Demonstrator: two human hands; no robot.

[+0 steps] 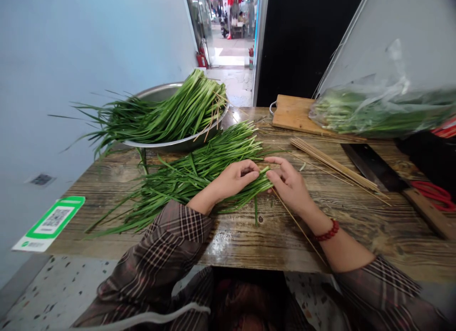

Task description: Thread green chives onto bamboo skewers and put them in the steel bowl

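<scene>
A small bunch of garlic chives [261,180] lies between my hands, its pale cut ends pointing right. My left hand [231,181] curls round the stems, thumb and fingers closed on them. At the cut ends, my right hand [290,186] pinches a thin bamboo skewer [297,222], which slants down toward the table's front edge. The skewer's tip is hidden by the fingers and stems, so I cannot tell whether it pierces them. Beneath and behind my left hand spreads a loose pile of chives [199,167] on the wooden table [245,245].
Back left, a metal basin [171,143] holds chives with skewers through them. Loose skewers [335,167], a cleaver [374,167] and red-handled scissors [434,194] lie right. A cutting board [294,113] and a plastic bag of greens [381,110] stand behind. A QR card [52,224] lies left.
</scene>
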